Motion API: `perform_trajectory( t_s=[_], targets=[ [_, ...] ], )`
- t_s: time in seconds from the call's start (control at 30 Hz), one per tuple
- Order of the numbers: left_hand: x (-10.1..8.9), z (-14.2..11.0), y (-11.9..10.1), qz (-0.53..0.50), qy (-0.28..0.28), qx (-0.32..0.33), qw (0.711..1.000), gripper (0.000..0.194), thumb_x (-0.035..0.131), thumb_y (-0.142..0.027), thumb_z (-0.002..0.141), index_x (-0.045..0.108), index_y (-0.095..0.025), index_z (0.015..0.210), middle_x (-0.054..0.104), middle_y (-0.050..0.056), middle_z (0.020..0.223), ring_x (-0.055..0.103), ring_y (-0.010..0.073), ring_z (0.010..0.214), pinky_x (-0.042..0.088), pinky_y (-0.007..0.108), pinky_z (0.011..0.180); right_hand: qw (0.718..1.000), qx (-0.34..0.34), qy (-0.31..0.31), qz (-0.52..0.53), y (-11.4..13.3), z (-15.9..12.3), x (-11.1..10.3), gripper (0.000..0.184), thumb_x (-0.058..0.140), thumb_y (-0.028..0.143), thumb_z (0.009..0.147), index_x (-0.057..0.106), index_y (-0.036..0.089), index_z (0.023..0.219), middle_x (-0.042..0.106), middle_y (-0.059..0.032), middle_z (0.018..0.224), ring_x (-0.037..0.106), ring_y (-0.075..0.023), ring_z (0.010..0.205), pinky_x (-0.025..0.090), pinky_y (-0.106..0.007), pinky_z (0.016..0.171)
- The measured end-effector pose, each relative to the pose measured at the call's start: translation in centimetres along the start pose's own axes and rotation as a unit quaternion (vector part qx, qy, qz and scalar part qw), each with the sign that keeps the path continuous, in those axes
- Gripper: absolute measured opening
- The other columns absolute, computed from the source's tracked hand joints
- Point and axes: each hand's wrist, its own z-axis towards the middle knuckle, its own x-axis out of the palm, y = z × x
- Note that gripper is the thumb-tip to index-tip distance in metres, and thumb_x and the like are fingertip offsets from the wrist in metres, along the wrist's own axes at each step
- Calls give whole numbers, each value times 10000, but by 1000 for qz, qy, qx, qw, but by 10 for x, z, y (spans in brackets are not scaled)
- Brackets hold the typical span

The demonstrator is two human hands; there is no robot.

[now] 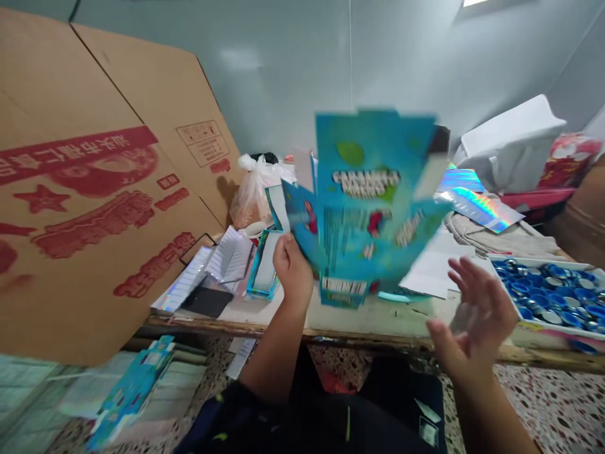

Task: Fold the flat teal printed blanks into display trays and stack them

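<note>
Blue-green printed card formed the partly folded carton point(357, 208), which was held upright above the table point(378, 318) by the curled left hand point(293, 270), gripped at its left edge. The right hand point(472, 321) was held half open, fingers spread, with nothing grasped, between the carton and the white tray point(524, 318) of blue caps point(555, 293).

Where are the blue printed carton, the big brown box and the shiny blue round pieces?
Blue printed carton point(352, 224): head view, middle of its wide panel.
Big brown box point(54, 94): head view, cardboard above the red band.
Shiny blue round pieces point(558, 295): head view, middle of the pile.
</note>
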Motion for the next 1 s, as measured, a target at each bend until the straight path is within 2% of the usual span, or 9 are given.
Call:
perform_trajectory(
  t_s=[0.07, 0.13, 0.3, 0.4, 0.47, 0.57, 0.77, 0.87, 1.0],
  targets=[
    [-33, -17, 2, 38, 80, -11, 996, 529, 447, -644, 998, 584, -208, 729, 553, -10, 671, 544, 152, 658, 472, 277, 635, 996, -4, 73, 47, 14, 8, 22, 1021, 769, 525, 839, 142, 404, 1636, 245, -99, 1688, 281, -417, 1538, 317, -697, 1196],
    [-60, -30, 12, 63, 143, -3, 988, 481, 430, -597, 1022, 677, -217, 863, 676, 26, 794, 645, 182, 768, 543, 307, 716, 988, 43, 135, 54, 23, 5, 44, 1090, 762, 502, 862, 23, 385, 1654, 192, -98, 1708, 240, -406, 1556, 302, -678, 1217],
    [-107, -35, 36, 87, 114, 96, 985, 367, 443, -447, 1051, 647, -290, 1312, 703, 87, 1261, 673, 230, 1169, 567, 383, 987, 955, 179, 208, 116, 24, -14, 89, 855, 582, 393, 998, 38, 384, 1657, 298, -107, 1673, 497, -309, 1411, 515, -532, 1096],
    [-123, -27, 33, 72, 116, 201, 970, 474, 395, -475, 1052, 526, -309, 1476, 614, 114, 1395, 600, 262, 1303, 525, 449, 1084, 944, 191, 221, 151, 21, -17, 100, 831, 540, 371, 1014, 7, 427, 1649, 295, -87, 1679, 581, -279, 1324, 573, -489, 1024],
    [-127, -20, 25, 78, 193, 230, 951, 587, 433, -563, 1017, 437, -314, 1549, 554, 133, 1462, 540, 303, 1374, 483, 503, 1137, 949, 172, 233, 123, 22, -18, 102, 825, 554, 371, 1002, 46, 438, 1649, 277, -66, 1690, 528, -306, 1384, 554, -514, 1049],
    [-123, -11, 18, 65, 284, 194, 937, 652, 511, -576, 983, 375, -332, 1572, 497, 143, 1520, 468, 326, 1444, 451, 536, 1174, 955, 144, 248, 77, 27, -19, 104, 736, 546, 397, 1002, 180, 428, 1640, 305, -46, 1680, 394, -330, 1490, 526, -523, 1082],
    [-100, -13, 28, -5, 294, 150, 944, 504, 439, -560, 1013, 404, -335, 1463, 383, 143, 1596, 405, 312, 1501, 455, 553, 1177, 973, 95, 196, 70, 48, -22, 129, 474, 421, 436, 1058, 411, 354, 1525, 366, -67, 1627, 386, -301, 1491, 477, -514, 1133],
    [-90, -13, 25, -73, 284, 200, 935, 525, 421, -584, 1008, 317, -363, 1473, 321, 136, 1633, 396, 313, 1500, 471, 590, 1138, 985, 45, 154, 66, 64, -14, 142, 446, 369, 455, 1072, 433, 328, 1495, 454, -95, 1569, 454, -308, 1447, 425, -560, 1165],
    [-82, 2, 22, -79, 249, 260, 929, 597, 431, -559, 1003, 214, -400, 1536, 315, 130, 1622, 414, 321, 1475, 428, 618, 1146, 992, 13, 117, 42, 78, 6, 154, 459, 429, 508, 1047, 450, 337, 1472, 388, -97, 1632, 402, -346, 1487, 382, -626, 1171]
  ],
)
